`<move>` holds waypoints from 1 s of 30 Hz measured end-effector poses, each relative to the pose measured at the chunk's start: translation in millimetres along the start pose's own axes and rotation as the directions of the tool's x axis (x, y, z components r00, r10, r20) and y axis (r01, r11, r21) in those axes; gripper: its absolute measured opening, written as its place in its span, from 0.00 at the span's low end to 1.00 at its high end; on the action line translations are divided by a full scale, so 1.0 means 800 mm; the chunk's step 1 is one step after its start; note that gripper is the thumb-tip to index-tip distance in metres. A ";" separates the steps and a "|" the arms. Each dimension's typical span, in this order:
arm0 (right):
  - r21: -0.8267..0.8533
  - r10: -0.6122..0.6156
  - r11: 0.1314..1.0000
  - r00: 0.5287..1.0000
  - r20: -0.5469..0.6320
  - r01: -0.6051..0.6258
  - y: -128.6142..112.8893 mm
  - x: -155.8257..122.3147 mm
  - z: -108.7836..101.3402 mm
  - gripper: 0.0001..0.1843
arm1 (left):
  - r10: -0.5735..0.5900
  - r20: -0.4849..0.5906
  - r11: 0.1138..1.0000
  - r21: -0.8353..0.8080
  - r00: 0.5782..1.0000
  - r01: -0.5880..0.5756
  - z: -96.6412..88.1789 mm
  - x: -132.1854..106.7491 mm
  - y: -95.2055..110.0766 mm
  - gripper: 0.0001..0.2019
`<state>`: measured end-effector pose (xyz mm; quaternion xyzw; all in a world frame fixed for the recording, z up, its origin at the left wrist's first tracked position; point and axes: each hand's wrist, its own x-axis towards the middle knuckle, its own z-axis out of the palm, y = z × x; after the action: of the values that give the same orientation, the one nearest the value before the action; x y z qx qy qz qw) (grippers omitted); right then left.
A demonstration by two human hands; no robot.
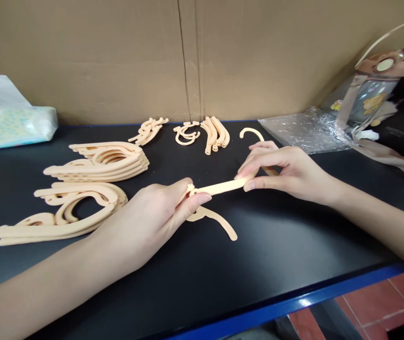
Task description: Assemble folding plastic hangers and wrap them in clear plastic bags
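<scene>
Pinched between the thumb and fingers of my left hand (166,203) is the jointed end of a beige plastic hanger arm (225,186). My right hand (283,172) grips the far end of the same arm. Below my left thumb, another curved beige piece (223,224) sticks out; whether it is joined to the held arm is hidden. A beige hook (252,131) shows behind my right hand, partly covered by the fingers. To the left are two stacks of folded beige hangers, a farther one (106,163) and a nearer one (71,229).
Along the back of the black table (276,264) lie small beige parts (150,130), curved hooks (187,133) and several loose arms (217,133). A tissue pack (18,123) stands at left. Clear plastic wrap (304,130) and a strapped bottle (375,97) are at right, before a cardboard wall (124,56).
</scene>
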<state>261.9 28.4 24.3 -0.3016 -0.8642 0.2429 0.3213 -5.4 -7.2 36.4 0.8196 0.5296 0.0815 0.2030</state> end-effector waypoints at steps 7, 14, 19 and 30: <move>0.027 0.018 0.999 0.999 -0.034 -0.017 0.000 0.001 -0.001 0.06 | 0.035 -0.072 0.999 0.005 0.997 -0.035 -0.004 0.000 -0.003 0.23; 0.055 0.107 0.993 0.994 0.026 -0.109 0.000 0.000 -0.002 0.06 | 0.025 -0.056 0.992 0.127 0.998 -0.018 -0.005 0.003 0.003 0.19; 0.041 0.071 0.997 0.997 0.015 -0.071 0.001 0.001 -0.002 0.07 | 0.057 -0.101 0.986 0.160 0.993 -0.041 -0.003 0.004 0.002 0.23; 0.090 0.090 0.992 0.995 0.037 -0.093 -0.003 0.000 -0.003 0.07 | 0.093 -0.132 0.987 0.146 0.987 -0.073 0.004 0.000 -0.002 0.22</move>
<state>262.7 27.6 27.7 -0.3219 -0.8425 0.3019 0.3089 -5.6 -7.8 33.3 0.8456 0.5120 0.1089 0.1041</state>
